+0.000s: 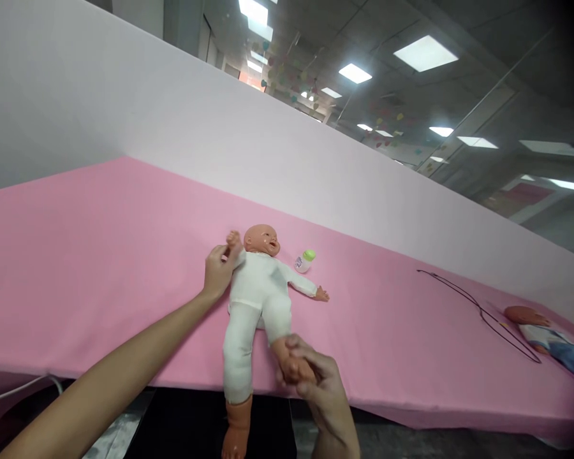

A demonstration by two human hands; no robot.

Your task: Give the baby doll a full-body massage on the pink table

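Note:
A baby doll in a white suit lies on its back on the pink cloth, its head toward the wall and one bare foot hanging past the front edge. My left hand pinches the doll's arm near its raised fist, beside the head. Lower down, my right hand is wrapped round the doll's other bare foot, partly hiding it. The doll's other arm stretches out to the right. A small bottle with a green cap lies beside the doll's shoulder.
The pink-covered table runs along a white partition. A thin black cord lies at the right, near a second doll in blue and white. A white cable hangs at the lower left.

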